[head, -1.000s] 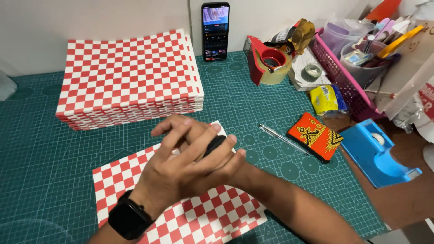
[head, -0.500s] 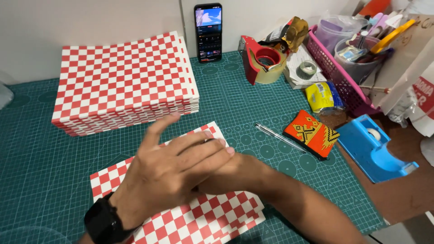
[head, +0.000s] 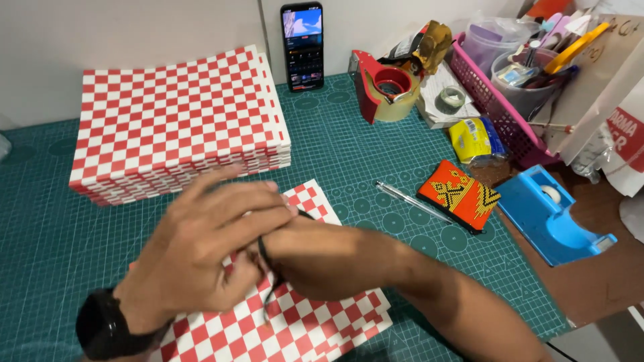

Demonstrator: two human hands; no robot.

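Directly under left hand [head: 201, 251], checkered sheet [head: 315, 328]

Near the two hands sit one tall stack of red-and-white checked paper sheets [head: 181, 124], one silver pen [head: 410, 200], two tape holders and one black phone [head: 302, 45].

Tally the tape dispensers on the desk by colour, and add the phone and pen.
Red dispenser: 1
Blue dispenser: 1
Phone: 1
Pen: 1
Total: 4
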